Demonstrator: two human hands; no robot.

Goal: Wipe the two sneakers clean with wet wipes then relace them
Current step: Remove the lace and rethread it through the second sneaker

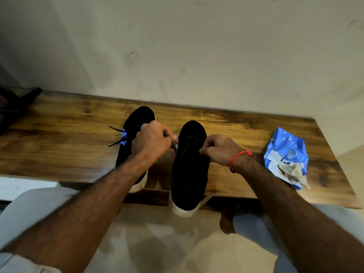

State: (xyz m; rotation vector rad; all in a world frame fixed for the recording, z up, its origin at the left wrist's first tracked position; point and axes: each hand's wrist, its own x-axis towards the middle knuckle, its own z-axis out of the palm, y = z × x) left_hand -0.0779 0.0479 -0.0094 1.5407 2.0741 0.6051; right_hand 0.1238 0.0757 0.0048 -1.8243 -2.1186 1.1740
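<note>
The right sneaker (190,170) is lying near the middle of the bench (59,138), its heel hanging over the near edge and its long axis running toward the far, wall-side edge; it looks light, soft on top and stiff at the sole. The left hand (152,140) and right hand (219,148) are each pinching an end of its thin, limp lace (174,145), best gripped near the tips. The left sneaker (136,123) is sitting parallel just beside it, with the wipes packet (285,154) toward the bench's right end.

1. Wooden bench (59,138): set against a pale wall (197,46).
2. Dark object (17,103): rests at the bench's far left end.
3. Floor (167,243): light-coloured, below the bench.
</note>
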